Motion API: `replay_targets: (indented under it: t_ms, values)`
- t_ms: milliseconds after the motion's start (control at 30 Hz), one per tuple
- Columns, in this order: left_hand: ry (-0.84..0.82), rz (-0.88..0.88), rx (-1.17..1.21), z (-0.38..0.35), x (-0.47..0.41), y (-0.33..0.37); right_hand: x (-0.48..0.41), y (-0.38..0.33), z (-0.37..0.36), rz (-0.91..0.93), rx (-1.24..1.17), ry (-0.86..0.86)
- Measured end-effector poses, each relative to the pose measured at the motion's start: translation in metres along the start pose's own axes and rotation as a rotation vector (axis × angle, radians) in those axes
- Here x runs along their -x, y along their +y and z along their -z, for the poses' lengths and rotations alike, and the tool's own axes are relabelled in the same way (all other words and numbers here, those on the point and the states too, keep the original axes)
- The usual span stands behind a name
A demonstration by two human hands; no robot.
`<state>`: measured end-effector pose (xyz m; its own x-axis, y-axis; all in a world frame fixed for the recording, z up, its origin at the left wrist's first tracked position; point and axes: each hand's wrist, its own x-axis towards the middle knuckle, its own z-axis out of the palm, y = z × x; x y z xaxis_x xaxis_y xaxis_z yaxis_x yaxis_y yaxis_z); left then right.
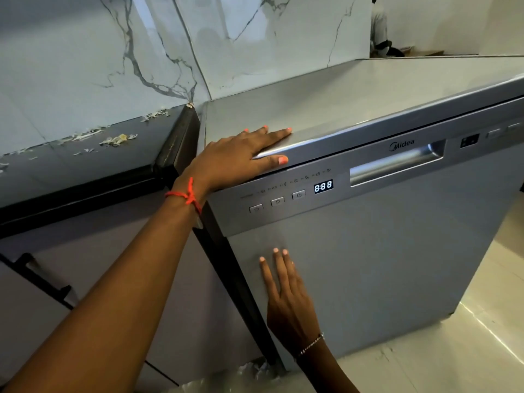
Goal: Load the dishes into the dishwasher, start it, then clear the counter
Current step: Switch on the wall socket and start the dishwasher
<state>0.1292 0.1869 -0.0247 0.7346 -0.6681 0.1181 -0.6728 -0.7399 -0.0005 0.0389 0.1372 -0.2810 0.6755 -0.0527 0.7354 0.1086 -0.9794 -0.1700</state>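
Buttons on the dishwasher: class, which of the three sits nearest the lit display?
The rightmost button, just left of the display; the P button and the leftmost button lie farther off.
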Motion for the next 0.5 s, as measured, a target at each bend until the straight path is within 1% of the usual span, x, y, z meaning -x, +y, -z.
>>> replay_targets:
  t_ms: [133, 233, 333, 500]
  values:
    - [-0.016, -0.001, 0.041, 0.002, 0.000, 0.000, 0.001, 0.007, -0.006, 0.016, 0.053, 0.063]
    - [-0.016, -0.003, 0.041, 0.001, 0.001, 0.002, -0.001, 0.015, -0.007, 0.048, 0.086, 0.036]
    - [0.018, 0.003, 0.043, 0.000, 0.000, 0.001, -0.002, 0.026, -0.008, 0.074, 0.122, 0.009]
    - [0.051, -0.011, 0.034, -0.002, 0.000, 0.000, -0.004, 0.035, -0.010, 0.108, 0.169, 0.012]
